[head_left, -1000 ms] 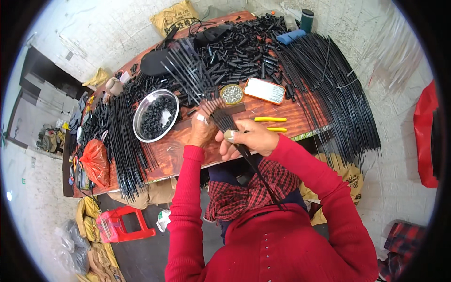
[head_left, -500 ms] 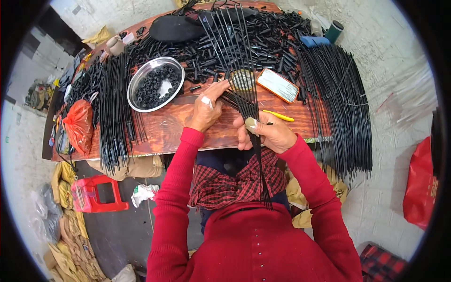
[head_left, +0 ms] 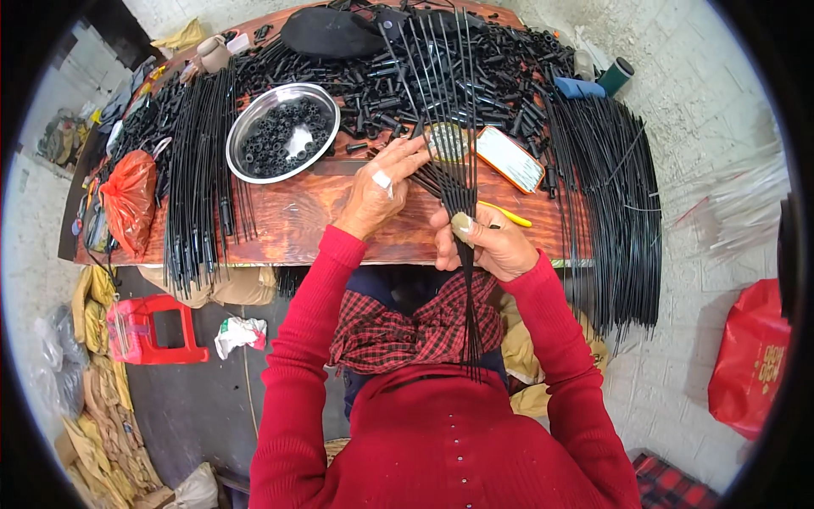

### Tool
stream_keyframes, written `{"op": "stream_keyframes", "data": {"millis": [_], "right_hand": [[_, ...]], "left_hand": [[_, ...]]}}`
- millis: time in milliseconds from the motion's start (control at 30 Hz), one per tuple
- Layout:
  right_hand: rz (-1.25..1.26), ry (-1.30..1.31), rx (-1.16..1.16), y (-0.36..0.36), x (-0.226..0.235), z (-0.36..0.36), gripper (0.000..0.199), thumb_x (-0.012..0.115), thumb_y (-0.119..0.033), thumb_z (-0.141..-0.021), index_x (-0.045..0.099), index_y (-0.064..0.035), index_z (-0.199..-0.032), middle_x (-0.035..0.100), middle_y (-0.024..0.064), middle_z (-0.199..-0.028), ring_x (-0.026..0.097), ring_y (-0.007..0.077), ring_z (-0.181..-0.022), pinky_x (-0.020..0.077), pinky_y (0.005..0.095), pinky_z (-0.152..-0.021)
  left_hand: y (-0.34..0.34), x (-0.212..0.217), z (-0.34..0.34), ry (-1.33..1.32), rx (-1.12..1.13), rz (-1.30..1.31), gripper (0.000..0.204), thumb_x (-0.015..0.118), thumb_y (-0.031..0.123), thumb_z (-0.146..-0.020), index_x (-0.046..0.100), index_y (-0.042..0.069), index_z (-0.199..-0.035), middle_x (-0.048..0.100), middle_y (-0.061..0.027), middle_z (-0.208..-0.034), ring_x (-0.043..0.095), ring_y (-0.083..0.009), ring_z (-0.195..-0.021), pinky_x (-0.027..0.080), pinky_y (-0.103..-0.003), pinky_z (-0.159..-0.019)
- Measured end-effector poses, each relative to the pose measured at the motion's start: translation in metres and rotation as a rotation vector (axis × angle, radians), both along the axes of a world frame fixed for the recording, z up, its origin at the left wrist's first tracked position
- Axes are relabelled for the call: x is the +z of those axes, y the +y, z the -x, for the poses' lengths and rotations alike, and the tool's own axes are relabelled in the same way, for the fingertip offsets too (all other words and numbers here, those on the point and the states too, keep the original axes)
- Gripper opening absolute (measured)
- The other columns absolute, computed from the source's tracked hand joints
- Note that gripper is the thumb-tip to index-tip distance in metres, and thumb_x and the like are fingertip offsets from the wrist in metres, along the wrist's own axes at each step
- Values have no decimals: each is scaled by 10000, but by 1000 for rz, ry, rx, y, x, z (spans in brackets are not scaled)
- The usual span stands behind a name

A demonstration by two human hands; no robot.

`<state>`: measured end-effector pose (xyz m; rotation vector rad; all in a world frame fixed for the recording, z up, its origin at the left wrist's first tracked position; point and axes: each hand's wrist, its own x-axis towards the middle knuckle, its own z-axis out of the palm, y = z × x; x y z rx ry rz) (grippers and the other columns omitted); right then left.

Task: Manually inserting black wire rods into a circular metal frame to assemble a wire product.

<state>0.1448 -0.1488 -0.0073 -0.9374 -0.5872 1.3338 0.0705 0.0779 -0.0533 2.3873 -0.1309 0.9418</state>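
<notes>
A bunch of thin black rods [head_left: 460, 202] is gripped in my right hand [head_left: 496, 244]; the thumb wears a tan covering. Above the grip the rods fan apart over the table, and below it their tails cross and hang toward my lap. My left hand [head_left: 380, 188], with a white patch on its back, is closed at the left side of the fan. Its fingers press together against the rods, and several thicker-looking black ends stick out beneath them. A yellow-handled tool [head_left: 506, 214] lies right behind my right hand.
A steel bowl [head_left: 240, 172] holds small black rings. Behind it spreads a heap of black tubular parts [head_left: 492, 76]. Rod bundles lie at left [head_left: 193, 187] and right [head_left: 623, 212]. An orange-rimmed tray [head_left: 511, 161], red bag [head_left: 129, 204], green bottle [head_left: 616, 76] and red stool [head_left: 182, 355] are also here.
The whole view has shifted a little. The left fingers have moved slightly up and right along the rods. My right hand keeps its grip on the bunch.
</notes>
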Motion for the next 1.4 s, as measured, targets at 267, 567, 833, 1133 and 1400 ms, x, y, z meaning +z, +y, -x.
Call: {"op": "stream_keyframes", "data": {"millis": [267, 567, 833, 1133, 1400], "right_hand": [[19, -125, 7, 5, 1, 6, 426, 570, -353, -1019, 565, 18, -1229, 692, 109, -966, 726, 244, -869, 575, 314, -743], [-52, -202, 55, 18, -10, 19, 380, 511, -337, -1052, 553, 9, -1204, 689, 104, -940, 703, 205, -865, 547, 310, -759], [-48, -373, 59, 17, -40, 34, 271, 431, -226, -1075, 571, -4, -1144, 697, 78, -934, 681, 157, -854, 533, 301, -774], [-41, -712, 21, 13, -90, 54, 199, 474, -155, -997, 625, -32, -1039, 724, 73, -919, 695, 240, -885, 529, 372, -846], [145, -1005, -130, 3, -181, 65, 277, 545, -261, -987, 619, -40, -1137, 706, 154, -951, 673, 355, -959, 510, 445, -853]], "left_hand": [[-8, 14, -1, 89, -86, 29, 495, 658, -26, -789, 659, 85, -1271, 631, -91, -1346, 567, -307, -1282, 420, -413, -1122], [-2, 13, -6, 94, -296, 41, 369, 686, 45, -826, 679, 68, -1194, 679, -72, -1252, 628, -287, -1146, 478, -402, -1022], [19, 41, -19, 104, -333, 99, 251, 604, -7, -886, 690, 51, -1115, 671, -101, -1252, 607, -325, -1165, 462, -392, -1034], [12, 23, -15, 137, -345, -154, 350, 541, 138, -902, 648, 61, -1226, 576, -135, -1403, 498, -379, -1310, 403, -461, -1087], [-20, -2, 3, 263, -311, -284, 364, 618, 90, -825, 662, 78, -1187, 572, -133, -1390, 511, -389, -1286, 433, -476, -1070]]}}
